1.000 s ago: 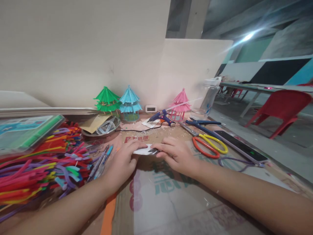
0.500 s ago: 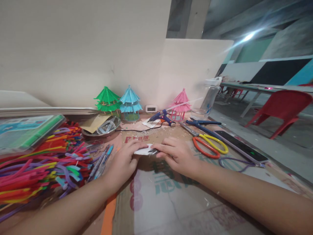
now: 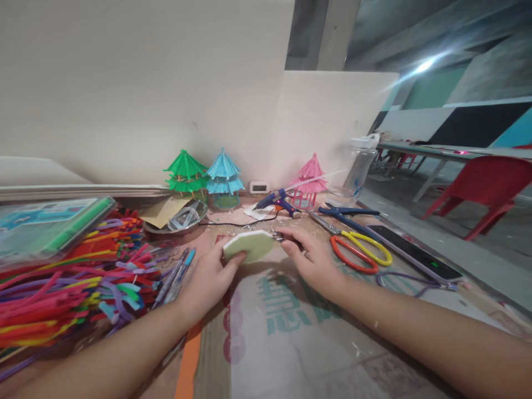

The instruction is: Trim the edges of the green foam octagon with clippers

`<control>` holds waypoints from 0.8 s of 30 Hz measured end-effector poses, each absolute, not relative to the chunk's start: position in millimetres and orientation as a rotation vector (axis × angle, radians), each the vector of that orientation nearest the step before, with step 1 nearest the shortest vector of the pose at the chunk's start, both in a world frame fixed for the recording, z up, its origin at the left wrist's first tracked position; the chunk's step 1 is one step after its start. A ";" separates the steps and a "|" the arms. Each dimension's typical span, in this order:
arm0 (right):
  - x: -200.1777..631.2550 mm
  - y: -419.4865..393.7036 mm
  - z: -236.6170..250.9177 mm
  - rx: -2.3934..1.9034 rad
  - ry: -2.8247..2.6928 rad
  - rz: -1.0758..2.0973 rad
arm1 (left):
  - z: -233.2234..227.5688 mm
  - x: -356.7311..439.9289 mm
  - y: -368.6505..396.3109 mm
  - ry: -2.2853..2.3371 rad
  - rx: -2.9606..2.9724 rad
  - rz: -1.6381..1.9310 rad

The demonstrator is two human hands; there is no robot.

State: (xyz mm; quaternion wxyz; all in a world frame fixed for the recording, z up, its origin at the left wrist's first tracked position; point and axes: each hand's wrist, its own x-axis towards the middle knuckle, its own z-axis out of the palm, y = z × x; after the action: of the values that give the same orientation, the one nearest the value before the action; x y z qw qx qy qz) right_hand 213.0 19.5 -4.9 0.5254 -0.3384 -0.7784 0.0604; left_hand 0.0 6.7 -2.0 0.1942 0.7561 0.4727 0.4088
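Observation:
In my left hand [image 3: 211, 274] is a flat pale green board piece [image 3: 251, 246] with many straight sides and a white edge, the thumb lying on its face. My right hand [image 3: 310, 257] is closed, at the right of the piece, on a small dark metallic tool [image 3: 277, 236]. Its kind is hard to make out, and its tip is close to the piece's right edge. Below both hands lies a cardboard sheet [image 3: 286, 343] with printed characters and white scraps.
Behind stand green [image 3: 185, 170], blue [image 3: 224, 174] and pink [image 3: 311, 177] pavilion models, with a glue gun [image 3: 276, 200]. Scissors [image 3: 355, 252], pliers [image 3: 351, 211] and a phone [image 3: 415, 255] lie right. Pipe cleaners [image 3: 62, 293], pens [image 3: 177, 274] and a metal dish [image 3: 174, 227] are left.
The piece has turned from its white side to show its pale green face. My right hand has drawn slightly back to the right from it. The view has shifted a little.

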 end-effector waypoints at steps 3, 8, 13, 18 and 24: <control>211.9 22.8 -6.5 -0.860 -1.804 0.250 | -3.4 -0.7 6.1 1.366 2.067 1.169; 208.0 25.6 -8.6 -0.930 -1.778 0.390 | -3.4 -1.2 4.2 1.361 1.979 1.176; 203.8 26.9 -11.1 -0.951 -1.765 0.474 | 0.0 0.2 1.4 1.341 1.897 1.141; 204.2 22.1 -10.9 -0.929 -1.846 0.458 | 8.2 4.9 -2.0 1.298 1.929 1.081; 211.2 21.8 -6.6 -0.804 -1.914 0.180 | 3.0 2.7 0.2 1.418 2.039 1.130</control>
State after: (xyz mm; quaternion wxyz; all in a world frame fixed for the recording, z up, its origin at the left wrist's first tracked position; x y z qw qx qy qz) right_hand 211.2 21.8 -6.6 0.5046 -0.3330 -0.7930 0.0745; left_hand 2.7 0.2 3.0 0.2049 0.7314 0.5086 0.4054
